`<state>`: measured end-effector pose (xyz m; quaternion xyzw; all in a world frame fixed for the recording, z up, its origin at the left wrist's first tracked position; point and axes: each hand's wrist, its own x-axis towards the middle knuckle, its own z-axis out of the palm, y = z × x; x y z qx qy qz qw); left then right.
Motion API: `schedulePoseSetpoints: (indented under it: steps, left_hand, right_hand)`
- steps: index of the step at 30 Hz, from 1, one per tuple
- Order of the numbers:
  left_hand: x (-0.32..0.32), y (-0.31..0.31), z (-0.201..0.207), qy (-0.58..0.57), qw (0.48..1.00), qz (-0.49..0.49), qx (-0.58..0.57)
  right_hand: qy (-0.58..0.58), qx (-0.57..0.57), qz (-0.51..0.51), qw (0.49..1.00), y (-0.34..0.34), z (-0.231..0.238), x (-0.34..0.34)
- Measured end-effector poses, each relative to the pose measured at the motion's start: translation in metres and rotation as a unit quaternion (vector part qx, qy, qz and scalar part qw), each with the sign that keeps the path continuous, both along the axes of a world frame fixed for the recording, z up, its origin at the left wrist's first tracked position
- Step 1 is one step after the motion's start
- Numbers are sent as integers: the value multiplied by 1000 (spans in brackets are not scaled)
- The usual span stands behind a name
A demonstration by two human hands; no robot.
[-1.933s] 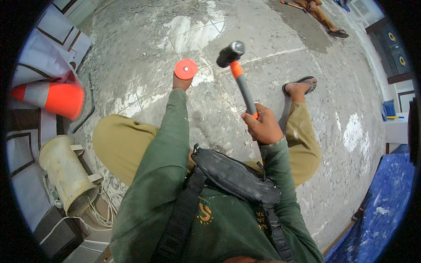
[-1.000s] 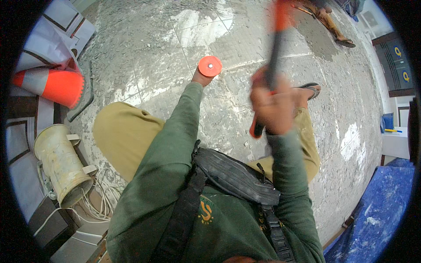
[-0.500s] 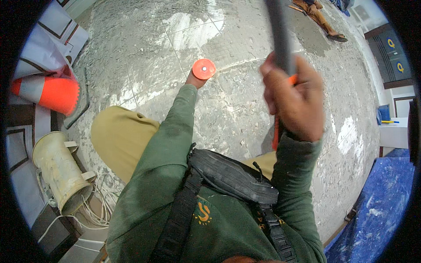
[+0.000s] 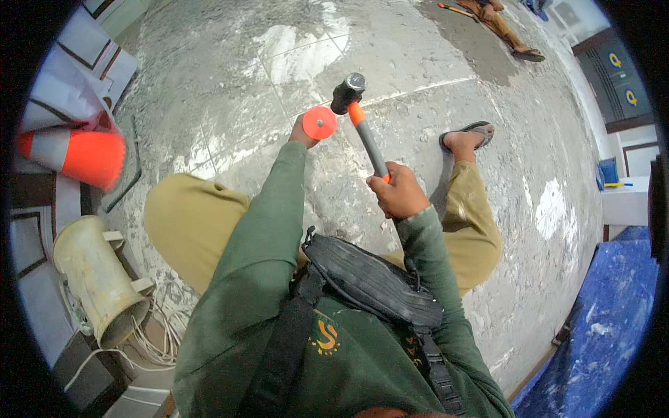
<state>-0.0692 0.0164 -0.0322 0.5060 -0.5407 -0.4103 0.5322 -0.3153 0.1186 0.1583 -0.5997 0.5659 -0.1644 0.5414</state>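
Observation:
My left hand [image 4: 299, 131] is closed beneath the round orange guard of a chisel [image 4: 325, 132], whose metal striking end shows at the disc's middle. The guard hides most of my fingers and the chisel's blade. In my right hand [image 4: 402, 193] is a sledgehammer [image 4: 365, 136] with a grey and orange handle, gripped near its lower end. Its dark, blocky head is just above and to the right of the orange disc, with a small gap between them in the picture.
Rough grey floor [image 4: 390, 223] with white patches surrounds my bent legs. To the left are an orange cone [image 4: 90, 157], a dark bar [image 4: 132, 167] and a cream cylindrical blower [image 4: 97, 272] with cables. A blue sheet [image 4: 599, 313] lies right; another person's leg [image 4: 505, 31] shows far right.
The sledgehammer has swung down from its raised place toward the chisel, and my right hand has moved left with it. My left hand stays almost where it was.

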Motion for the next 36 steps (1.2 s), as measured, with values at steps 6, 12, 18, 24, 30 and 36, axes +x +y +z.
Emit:
schedulePoseSetpoints:
  steps: [6, 12, 18, 24, 30, 36]
  left_hand:
    - [19, -19, 7, -81, 989, 117, -47]
    - [0, -29, -3, -75, 993, 80, -48]
    - [-26, -20, -4, -89, 994, 43, 37]
    - [-15, -27, -14, -205, 978, 33, 25]
    - [-30, -18, -1, -141, 989, 31, 34]
    - [-27, -35, -28, -121, 992, 1, -32]
  right_hand:
    - [-33, -30, -43, 998, 11, 41, -23]
    - [-53, -22, -55, 997, 19, 71, -21]
    - [-103, -111, -75, 986, 21, 131, -16]
    - [-209, -346, -121, 906, 19, 207, -13]
    - [-303, -369, -61, 877, -4, 220, -7]
    - [62, -314, 49, 946, -11, 15, -2]
